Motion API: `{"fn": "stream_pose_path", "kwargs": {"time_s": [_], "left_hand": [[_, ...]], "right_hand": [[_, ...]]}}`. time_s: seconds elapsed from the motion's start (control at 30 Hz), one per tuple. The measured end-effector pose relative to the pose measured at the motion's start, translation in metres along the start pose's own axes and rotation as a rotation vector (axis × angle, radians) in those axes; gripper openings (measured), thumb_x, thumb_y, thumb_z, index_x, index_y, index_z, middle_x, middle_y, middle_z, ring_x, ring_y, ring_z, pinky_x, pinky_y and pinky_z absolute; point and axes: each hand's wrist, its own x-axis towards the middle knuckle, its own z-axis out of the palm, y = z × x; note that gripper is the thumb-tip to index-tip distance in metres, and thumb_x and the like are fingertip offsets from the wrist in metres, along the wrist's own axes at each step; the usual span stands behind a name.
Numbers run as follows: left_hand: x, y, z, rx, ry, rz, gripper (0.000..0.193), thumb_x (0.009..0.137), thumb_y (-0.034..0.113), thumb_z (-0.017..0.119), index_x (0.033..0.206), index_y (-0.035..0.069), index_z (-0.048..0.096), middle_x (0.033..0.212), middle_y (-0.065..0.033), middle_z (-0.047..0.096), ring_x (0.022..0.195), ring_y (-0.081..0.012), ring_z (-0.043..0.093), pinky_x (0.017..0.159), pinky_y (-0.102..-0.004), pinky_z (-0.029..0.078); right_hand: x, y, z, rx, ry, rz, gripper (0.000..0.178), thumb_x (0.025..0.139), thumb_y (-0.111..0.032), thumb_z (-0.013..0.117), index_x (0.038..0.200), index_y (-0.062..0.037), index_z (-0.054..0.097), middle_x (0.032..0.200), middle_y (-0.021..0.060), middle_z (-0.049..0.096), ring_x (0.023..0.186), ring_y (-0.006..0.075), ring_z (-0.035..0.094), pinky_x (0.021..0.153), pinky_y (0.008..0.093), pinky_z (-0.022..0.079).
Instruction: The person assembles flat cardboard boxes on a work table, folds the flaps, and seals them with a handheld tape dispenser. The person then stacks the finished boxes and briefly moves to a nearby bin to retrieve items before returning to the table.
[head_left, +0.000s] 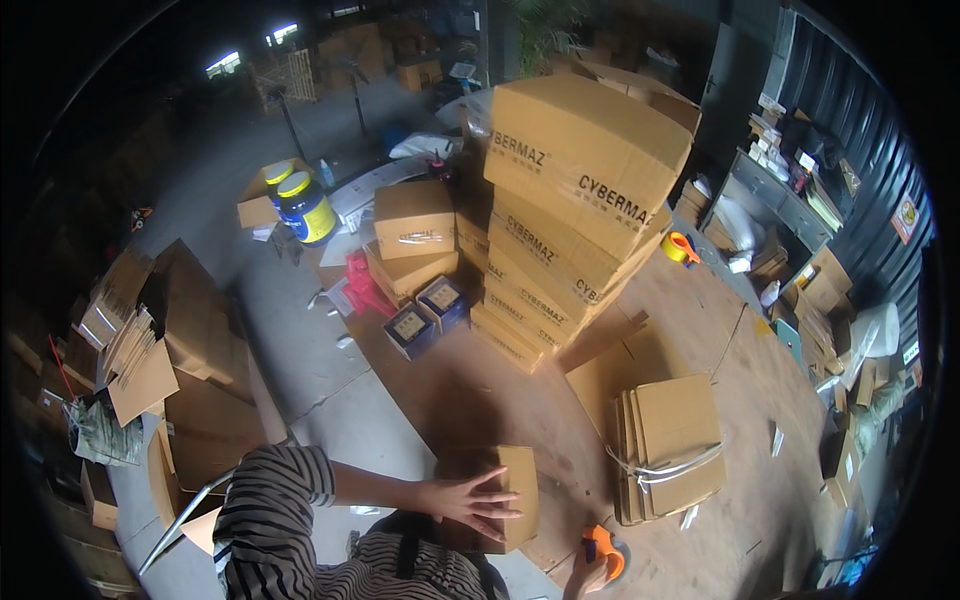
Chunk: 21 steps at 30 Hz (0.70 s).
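Note:
My left hand [475, 503] lies on top of a small brown cardboard box [517, 480] at the near edge of the table, its fingers spread flat. To the right, my right hand [588, 574] is closed round an orange tape dispenser [604, 555], held low beside the box and apart from it. Farther right lies a bundle of flattened cartons [672, 440] tied with white strapping.
A tall stack of printed cartons [570, 215] stands on the table [450, 385]. Left of it are smaller boxes [413, 218], two dark blue boxes [411, 329], a pink object [366, 285] and yellow-lidded tubs [307, 212]. An orange tape roll [680, 248] lies behind.

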Motion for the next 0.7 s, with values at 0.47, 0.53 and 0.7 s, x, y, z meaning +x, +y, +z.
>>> {"fn": "stream_pose_path", "kwargs": {"time_s": [0.47, 0.53, 0.7], "left_hand": [[-0.016, -0.038, 0.163, -0.101, 0.232, -0.796, 0.132, 0.049, 0.058, 0.088, 0.161, 0.032, 0.023, 0.165, -0.0086, 0.025, 0.150, -0.0292, 0.029, 0.114, -0.0651, 0.034], [-0.002, -0.037, 0.163, 0.012, 0.315, -0.856, 0.131, 0.051, 0.059, 0.088, 0.161, 0.031, 0.023, 0.166, -0.0076, 0.024, 0.150, -0.0284, 0.029, 0.114, -0.0656, 0.034], [-0.007, -0.052, 0.139, -0.588, 0.608, -0.856, 0.107, 0.062, 0.029, 0.091, 0.155, 0.021, 0.039, 0.161, -0.0097, 0.033, 0.147, -0.0323, 0.035, 0.111, -0.0638, 0.035]], "right_hand": [[-0.014, -0.077, 0.009, 0.070, 0.283, -0.128, 0.054, 0.080, -0.046, 0.080, 0.109, -0.0035, 0.068, 0.111, 0.0194, 0.065, 0.106, 0.0383, 0.058, 0.094, 0.0468, 0.049], [-0.031, -0.068, 0.012, 0.086, 0.311, -0.071, 0.053, 0.081, -0.045, 0.080, 0.112, -0.0036, 0.068, 0.115, 0.0199, 0.064, 0.110, 0.0388, 0.057, 0.097, 0.0470, 0.048], [-0.107, -0.013, 0.026, 0.141, 0.323, 0.167, 0.052, 0.084, -0.041, 0.078, 0.119, -0.0040, 0.067, 0.125, 0.0213, 0.062, 0.122, 0.0400, 0.053, 0.103, 0.0475, 0.046]]}}
